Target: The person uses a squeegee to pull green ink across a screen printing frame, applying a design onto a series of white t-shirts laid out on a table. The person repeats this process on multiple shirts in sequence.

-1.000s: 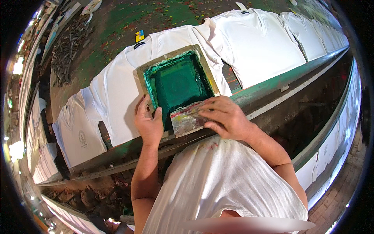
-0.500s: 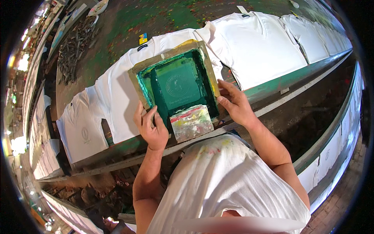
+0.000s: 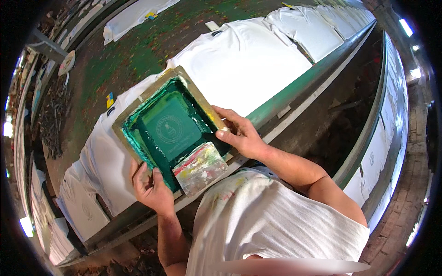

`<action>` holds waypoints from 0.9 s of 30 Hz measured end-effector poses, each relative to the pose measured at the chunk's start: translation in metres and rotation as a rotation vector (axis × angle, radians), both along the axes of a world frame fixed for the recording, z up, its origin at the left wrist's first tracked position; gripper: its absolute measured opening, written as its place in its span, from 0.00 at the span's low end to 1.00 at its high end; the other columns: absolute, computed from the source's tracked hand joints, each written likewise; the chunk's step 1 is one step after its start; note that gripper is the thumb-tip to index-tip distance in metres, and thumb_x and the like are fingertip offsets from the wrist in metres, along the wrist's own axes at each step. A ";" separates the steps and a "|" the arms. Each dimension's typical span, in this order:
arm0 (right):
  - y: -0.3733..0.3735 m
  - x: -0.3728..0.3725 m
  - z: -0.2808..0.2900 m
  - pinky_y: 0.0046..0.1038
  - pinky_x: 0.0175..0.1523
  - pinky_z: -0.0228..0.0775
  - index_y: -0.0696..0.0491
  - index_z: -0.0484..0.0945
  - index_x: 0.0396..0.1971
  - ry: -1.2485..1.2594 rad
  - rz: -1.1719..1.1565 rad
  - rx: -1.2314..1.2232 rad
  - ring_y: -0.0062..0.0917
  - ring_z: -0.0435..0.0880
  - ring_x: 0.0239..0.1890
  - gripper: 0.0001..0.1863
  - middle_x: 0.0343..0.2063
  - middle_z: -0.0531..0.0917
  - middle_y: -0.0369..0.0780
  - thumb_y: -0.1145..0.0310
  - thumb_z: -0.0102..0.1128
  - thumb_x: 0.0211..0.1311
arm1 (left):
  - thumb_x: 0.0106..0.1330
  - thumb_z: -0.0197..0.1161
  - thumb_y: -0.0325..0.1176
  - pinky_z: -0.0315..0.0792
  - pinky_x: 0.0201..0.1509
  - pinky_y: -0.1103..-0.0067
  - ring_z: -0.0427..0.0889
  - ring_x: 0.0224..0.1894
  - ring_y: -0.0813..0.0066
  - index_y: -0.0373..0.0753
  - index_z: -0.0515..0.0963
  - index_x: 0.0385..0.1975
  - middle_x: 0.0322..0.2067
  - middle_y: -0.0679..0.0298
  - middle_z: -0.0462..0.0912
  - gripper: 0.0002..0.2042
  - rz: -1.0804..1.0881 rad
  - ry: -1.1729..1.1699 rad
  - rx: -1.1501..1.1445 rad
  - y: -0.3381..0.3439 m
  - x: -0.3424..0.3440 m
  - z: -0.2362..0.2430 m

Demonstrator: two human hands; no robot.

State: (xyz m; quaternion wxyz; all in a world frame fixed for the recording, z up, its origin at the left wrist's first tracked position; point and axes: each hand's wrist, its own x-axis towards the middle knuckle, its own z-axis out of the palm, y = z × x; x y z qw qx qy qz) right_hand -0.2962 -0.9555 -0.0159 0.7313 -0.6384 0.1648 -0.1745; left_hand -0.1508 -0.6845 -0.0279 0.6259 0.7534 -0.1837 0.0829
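Note:
Both my hands hold a wooden screen-printing frame (image 3: 130,112), tilted above the row of white T-shirts. Its mesh (image 3: 172,124) is green, with a pale round emblem in the middle and wet green ink along the inner walls. My left hand (image 3: 154,191) grips the near left corner, fingers curled round the wood. Along the right side, my right hand (image 3: 244,138) clasps the wood between thumb and fingers. A flat squeegee (image 3: 201,169), smeared with red, yellow and white paint, leans inside against the near end. Partly under the frame lies a white T-shirt (image 3: 106,158).
A T-shirt with a small grey print (image 3: 82,207) lies at the left end. Another white T-shirt (image 3: 244,57) spreads to the right, with several beyond. A long rail (image 3: 294,110) edges the paint-spotted table (image 3: 133,69). Dark sticks (image 3: 53,119) are piled at far left.
My view has turned toward the right, so the shirts and table sit further left in the picture. The frame stays in both hands and now appears more slanted.

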 end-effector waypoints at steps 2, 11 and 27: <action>-0.038 -0.014 -0.001 0.32 0.77 0.68 0.59 0.67 0.82 -0.074 -0.072 0.045 0.26 0.77 0.69 0.38 0.71 0.77 0.42 0.69 0.72 0.78 | 0.69 0.63 0.07 0.79 0.51 0.81 0.86 0.57 0.73 0.29 0.83 0.57 0.78 0.47 0.73 0.19 -0.005 -0.004 0.009 -0.046 -0.014 0.001; -0.237 -0.132 -0.003 0.32 0.78 0.67 0.61 0.74 0.78 -0.027 -0.317 0.093 0.26 0.79 0.70 0.36 0.70 0.82 0.43 0.66 0.73 0.74 | 0.63 0.72 0.15 0.73 0.76 0.66 0.77 0.76 0.53 0.37 0.89 0.54 0.75 0.46 0.76 0.19 -0.183 -0.088 0.169 -0.266 -0.105 -0.003; -0.397 -0.170 -0.032 0.21 0.58 0.71 0.62 0.82 0.70 0.017 -0.342 -0.049 0.14 0.75 0.44 0.26 0.45 0.82 0.30 0.69 0.72 0.77 | 0.65 0.69 0.16 0.68 0.82 0.62 0.73 0.79 0.49 0.39 0.90 0.50 0.76 0.45 0.75 0.16 -0.197 0.123 0.019 -0.426 -0.147 -0.039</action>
